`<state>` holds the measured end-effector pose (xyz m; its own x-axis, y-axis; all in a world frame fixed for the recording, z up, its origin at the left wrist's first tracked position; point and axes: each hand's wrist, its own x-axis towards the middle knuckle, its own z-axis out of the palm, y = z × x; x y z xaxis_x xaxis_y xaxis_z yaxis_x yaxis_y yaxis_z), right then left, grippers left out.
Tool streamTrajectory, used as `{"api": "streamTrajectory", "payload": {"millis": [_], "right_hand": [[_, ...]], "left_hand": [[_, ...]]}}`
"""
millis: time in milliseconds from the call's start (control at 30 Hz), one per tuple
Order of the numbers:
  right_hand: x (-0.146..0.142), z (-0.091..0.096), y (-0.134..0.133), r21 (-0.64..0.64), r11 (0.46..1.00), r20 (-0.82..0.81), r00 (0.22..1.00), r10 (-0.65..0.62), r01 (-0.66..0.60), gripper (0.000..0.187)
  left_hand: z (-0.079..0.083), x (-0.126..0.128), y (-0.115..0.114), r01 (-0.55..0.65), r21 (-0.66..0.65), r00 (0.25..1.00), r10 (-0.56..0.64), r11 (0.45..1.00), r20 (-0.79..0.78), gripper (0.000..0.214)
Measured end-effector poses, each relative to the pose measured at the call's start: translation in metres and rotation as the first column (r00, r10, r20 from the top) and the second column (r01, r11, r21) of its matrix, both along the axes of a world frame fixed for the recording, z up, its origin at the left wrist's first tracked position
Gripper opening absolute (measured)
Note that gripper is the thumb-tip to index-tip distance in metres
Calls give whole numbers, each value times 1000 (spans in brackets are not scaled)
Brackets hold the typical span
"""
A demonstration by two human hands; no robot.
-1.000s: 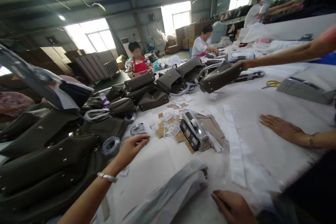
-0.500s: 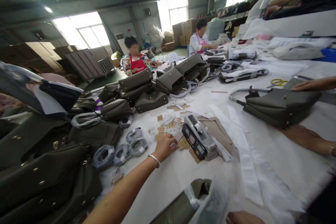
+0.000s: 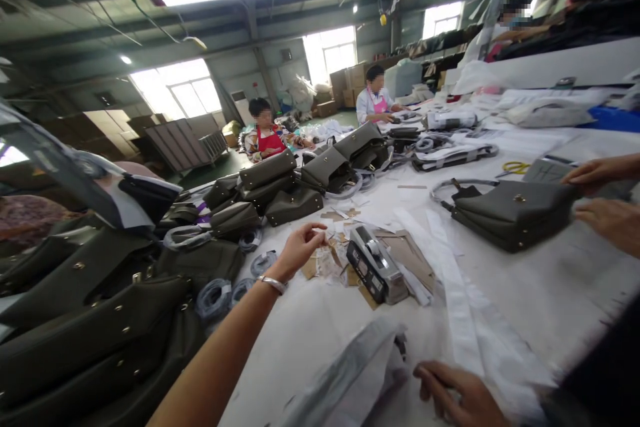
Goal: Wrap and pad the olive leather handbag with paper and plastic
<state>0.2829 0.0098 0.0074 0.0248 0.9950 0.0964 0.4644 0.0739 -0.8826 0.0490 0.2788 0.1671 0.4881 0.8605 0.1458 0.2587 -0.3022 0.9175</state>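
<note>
My left hand (image 3: 297,251) hovers over a scatter of small brown and white paper tags (image 3: 325,260) on the white table (image 3: 540,293). Its thumb and fingers are pinched together; what they hold is too small to make out. My right hand (image 3: 453,392) lies at the bottom edge with fingers loosely spread, beside a bag wrapped in clear plastic (image 3: 350,373). A grey tape dispenser (image 3: 376,268) stands just right of the tags.
Olive-green handbags are heaped at the left (image 3: 100,307) and further back (image 3: 285,187). Wrapped strap coils (image 3: 215,297) lie near the heap. A co-worker's hands (image 3: 600,197) hold another olive bag (image 3: 510,213) at the right. Yellow scissors (image 3: 517,166) lie beyond. White paper strips (image 3: 457,293) cross the table.
My left hand reached onto the tag pile, then lifted from it with fingers pinched. The co-worker set an olive bag down at the right. My right hand came back into view.
</note>
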Motion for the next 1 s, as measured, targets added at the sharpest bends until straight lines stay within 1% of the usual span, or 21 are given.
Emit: {"api": "streamTrajectory", "payload": {"millis": [67,133,167,200,267,333,400,433,500,567,600,633,700,733,767,833,900,1000], "right_hand": [[4,31,15,41,993,-51,993,-110,112,31],[5,66,34,126,966,-101,972,-213,225,33],[4,83,44,170,952,-129,964,-233,253,35],[2,100,54,218,943,-154,963,-222,253,37],[-6,128,73,320,924,-198,968,-153,211,40],[-14,149,88,414,894,-242,968,-73,171,45],[-21,164,100,470,869,-309,951,-1,153,54],[-23,171,104,483,864,-355,934,46,141,59],[-25,181,106,487,869,-457,874,165,91,64],[-23,187,101,472,881,-545,800,251,45,58],[-21,189,97,455,889,-580,773,257,46,51],[-19,189,92,436,897,-612,755,234,76,45],[-14,188,81,402,890,-654,747,115,215,36],[-10,186,76,396,868,-649,760,33,300,34],[-7,185,71,403,833,-623,780,-52,378,33],[-2,184,63,457,749,-531,823,-202,479,30],[3,185,57,531,682,-446,851,-279,502,26],[6,190,48,630,606,-372,874,-314,486,21]], "left_hand": [[29,1,-12,13,-3,999,-13,1000,52,36],[56,3,-25,34,-6,996,-33,999,86,37],[68,5,-32,47,-9,994,-46,999,100,37],[80,7,-39,63,-13,992,-61,998,110,38],[102,14,-55,97,-18,988,-94,995,124,38],[121,23,-71,144,-35,979,-137,989,152,36],[136,34,-88,208,-60,962,-193,976,194,35],[142,40,-96,243,-72,951,-223,967,216,35],[151,50,-112,300,-94,931,-270,949,245,35],[156,59,-126,332,-114,919,-294,936,263,35],[157,62,-132,337,-125,916,-295,933,270,35],[159,65,-137,338,-135,915,-293,931,276,35],[161,68,-146,329,-141,914,-278,934,294,36],[163,70,-149,324,-139,912,-270,936,308,36],[164,71,-152,322,-135,908,-266,937,323,36],[167,73,-156,329,-127,903,-272,936,333,38],[170,75,-159,345,-123,904,-294,931,309,39],[172,79,-162,362,-95,902,-322,927,288,38]]}}
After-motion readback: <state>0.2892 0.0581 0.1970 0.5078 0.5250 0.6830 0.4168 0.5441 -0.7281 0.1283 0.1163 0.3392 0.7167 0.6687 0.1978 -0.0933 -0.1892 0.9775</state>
